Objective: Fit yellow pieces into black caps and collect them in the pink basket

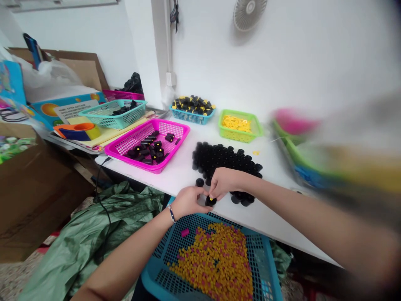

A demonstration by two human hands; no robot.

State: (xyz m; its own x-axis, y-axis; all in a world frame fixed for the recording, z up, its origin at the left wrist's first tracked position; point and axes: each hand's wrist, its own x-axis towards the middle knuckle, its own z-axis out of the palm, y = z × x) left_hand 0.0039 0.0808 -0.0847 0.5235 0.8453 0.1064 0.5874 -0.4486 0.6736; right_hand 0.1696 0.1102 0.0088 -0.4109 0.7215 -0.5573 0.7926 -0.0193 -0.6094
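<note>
My left hand [187, 201] and my right hand [224, 182] meet at the front edge of the white table [266, 213]. Together they pinch a small black cylinder with a yellow insert [211, 201]. The left fingers wrap its side, and the right fingertips press on the yellow piece. Just behind my hands stands a cluster of black cylinders [224, 161], upright and packed close. One loose black cylinder [199, 182] sits beside them. Below my hands a blue basket [175, 246] holds several small yellow and pink pieces [216, 259].
A pink basket [125, 144] with black parts sits to the left. Behind it are a teal basket [103, 115], a blue basket [194, 117] of black-and-yellow parts and a green basket [238, 133] of yellow pieces. Cardboard boxes [34, 188] and green sheeting [103, 225] lie at left. Blurred trays sit at right.
</note>
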